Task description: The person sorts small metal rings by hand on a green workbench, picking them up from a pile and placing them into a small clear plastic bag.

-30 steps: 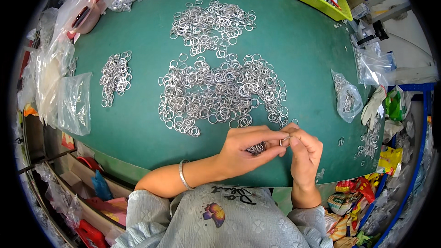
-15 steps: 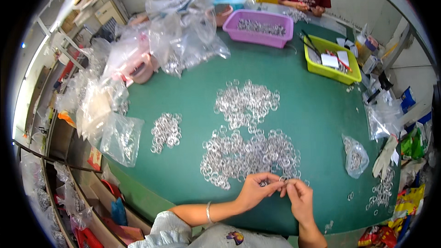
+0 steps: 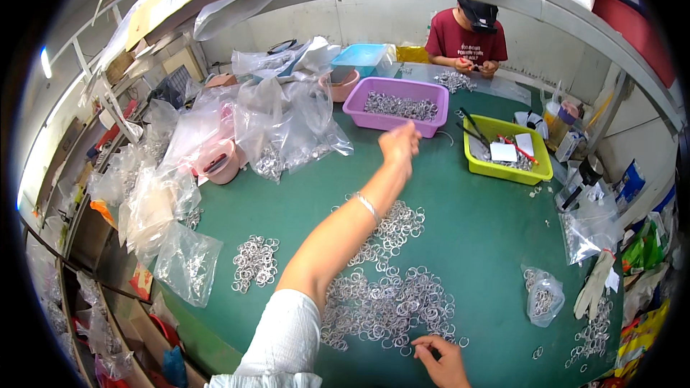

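Note:
My left arm stretches far out over the green table [image 3: 489, 244]. My left hand [image 3: 399, 145] hovers just in front of a purple bin [image 3: 397, 105] that holds metal rings. Its fingers are loosely apart and nothing shows in them. A bangle sits on that wrist. My right hand [image 3: 440, 359] is low at the near edge, fingertips on the edge of a large pile of silver rings [image 3: 384, 298]. I cannot tell whether it pinches a ring.
A smaller ring heap [image 3: 254, 262] lies to the left, with clear plastic bags [image 3: 280, 126] and pink bowls behind it. A yellow-green tray [image 3: 507, 149] with tools stands at the right. A person in a red shirt [image 3: 467, 39] works at the far end. Small bags of rings [image 3: 542, 294] and a glove lie at the right.
My hands were together at the near edge holding a small part. The left arm has since reached far forward to the purple bin, the right hand dropped to the pile, and my head lifted.

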Demonstrator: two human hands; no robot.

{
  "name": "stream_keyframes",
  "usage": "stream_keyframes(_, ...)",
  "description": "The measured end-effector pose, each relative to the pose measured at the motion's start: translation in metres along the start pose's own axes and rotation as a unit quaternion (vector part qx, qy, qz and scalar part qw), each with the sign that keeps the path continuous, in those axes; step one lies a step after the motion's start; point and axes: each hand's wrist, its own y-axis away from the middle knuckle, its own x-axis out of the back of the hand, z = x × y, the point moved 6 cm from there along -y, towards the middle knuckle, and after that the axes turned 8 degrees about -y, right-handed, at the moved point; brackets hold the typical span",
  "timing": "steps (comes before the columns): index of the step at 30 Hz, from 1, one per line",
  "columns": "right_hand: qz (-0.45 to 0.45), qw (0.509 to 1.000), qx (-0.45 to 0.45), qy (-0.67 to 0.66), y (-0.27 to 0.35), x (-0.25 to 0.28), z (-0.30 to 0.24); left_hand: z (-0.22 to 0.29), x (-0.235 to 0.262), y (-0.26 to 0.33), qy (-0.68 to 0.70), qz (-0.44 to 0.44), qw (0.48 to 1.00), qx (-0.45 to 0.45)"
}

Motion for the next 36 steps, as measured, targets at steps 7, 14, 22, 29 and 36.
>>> stream_keyframes(7,-0.003,0.998,0.060,0.001,-0.006,0.006,-0.007,-0.056,0.008,0.128,0.001,-0.170,0.958,0.231)
stream_keyframes(14,0.011,0.997,0.081,-0.005,0.000,-0.001,-0.009,-0.042,0.108,0.227,0.131,-0.079,0.925,0.347)
stream_keyframes(22,-0.014,0.995,0.070,-0.065,0.008,-0.011,-0.008,-0.035,0.232,0.290,0.359,0.115,0.875,0.303)
stream_keyframes(29,-0.034,0.994,0.041,-0.097,0.009,-0.014,-0.008,-0.015,0.290,0.291,0.213,0.227,0.927,0.209)
stream_keyframes(36,0.016,0.992,0.124,0.012,0.005,-0.012,-0.005,0.065,0.341,0.198,-0.357,0.223,0.900,-0.114)
